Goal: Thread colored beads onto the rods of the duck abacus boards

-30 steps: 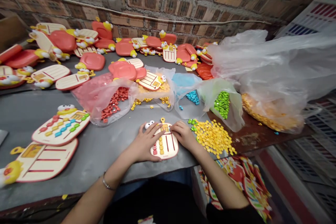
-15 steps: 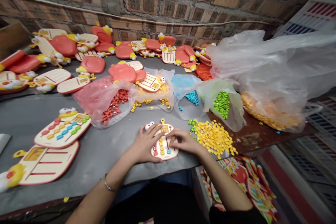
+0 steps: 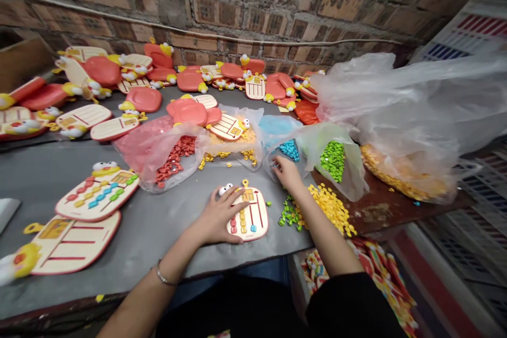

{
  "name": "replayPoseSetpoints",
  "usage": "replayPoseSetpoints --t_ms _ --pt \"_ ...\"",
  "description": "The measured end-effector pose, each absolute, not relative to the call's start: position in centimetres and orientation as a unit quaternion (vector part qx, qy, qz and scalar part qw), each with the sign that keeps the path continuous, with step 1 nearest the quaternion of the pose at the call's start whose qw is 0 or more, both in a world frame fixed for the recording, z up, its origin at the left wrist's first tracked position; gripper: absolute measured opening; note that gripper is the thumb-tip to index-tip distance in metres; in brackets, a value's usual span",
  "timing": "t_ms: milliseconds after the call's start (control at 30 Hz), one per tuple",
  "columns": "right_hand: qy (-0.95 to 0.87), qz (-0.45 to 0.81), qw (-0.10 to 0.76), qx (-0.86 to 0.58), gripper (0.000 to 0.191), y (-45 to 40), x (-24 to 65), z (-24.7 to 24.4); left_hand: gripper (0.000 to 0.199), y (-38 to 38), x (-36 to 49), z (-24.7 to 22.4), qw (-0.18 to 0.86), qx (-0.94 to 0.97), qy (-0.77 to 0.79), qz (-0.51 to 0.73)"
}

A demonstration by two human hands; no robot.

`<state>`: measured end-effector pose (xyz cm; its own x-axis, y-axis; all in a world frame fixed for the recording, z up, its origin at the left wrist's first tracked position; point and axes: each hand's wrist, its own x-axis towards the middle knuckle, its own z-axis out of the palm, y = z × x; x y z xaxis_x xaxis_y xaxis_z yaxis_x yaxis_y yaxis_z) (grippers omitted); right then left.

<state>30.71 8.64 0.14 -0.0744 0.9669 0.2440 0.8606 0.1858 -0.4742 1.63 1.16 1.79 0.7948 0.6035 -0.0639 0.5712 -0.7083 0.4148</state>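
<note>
My left hand (image 3: 217, 215) lies with spread fingers over the left edge of a cream board with red trim (image 3: 249, 216), a duck-shaped bead toy. Short columns of yellow, red and blue beads sit in its slots. My right hand (image 3: 287, 173) is away from the board, its fingertips at the mouth of a clear bag holding blue beads (image 3: 289, 150). I cannot tell whether those fingers hold a bead. Below that wrist lie a loose pile of yellow beads (image 3: 330, 208) and a patch of green beads (image 3: 289, 215).
Clear bags of red beads (image 3: 172, 161) and green beads (image 3: 333, 161) stand along the grey table (image 3: 158, 269). Beaded and bare boards lie to the left, with many red duck-shaped parts (image 3: 144, 99) behind, against a brick wall (image 3: 253, 5). A large plastic bag (image 3: 412, 111) fills the right.
My right hand has left the board and moved up and away to the bag of blue beads. My left hand stays on the board.
</note>
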Motion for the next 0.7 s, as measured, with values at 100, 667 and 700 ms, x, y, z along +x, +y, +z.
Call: replayPoseSetpoints --t_ms 100,667,700 --pt "-0.711 0.123 0.333 -0.608 0.01 6.2 30.4 1.0 0.092 1.2 1.6 1.8 0.215 0.922 0.319 0.037" --pt "-0.866 0.133 0.209 -0.435 0.018 1.6 25.9 0.9 0.093 1.0 1.7 1.3 0.198 0.925 0.322 0.037" --pt "-0.868 0.156 0.217 -0.419 0.016 1.3 25.9 1.0 0.093 1.0 1.7 1.3 0.197 0.925 0.322 0.038"
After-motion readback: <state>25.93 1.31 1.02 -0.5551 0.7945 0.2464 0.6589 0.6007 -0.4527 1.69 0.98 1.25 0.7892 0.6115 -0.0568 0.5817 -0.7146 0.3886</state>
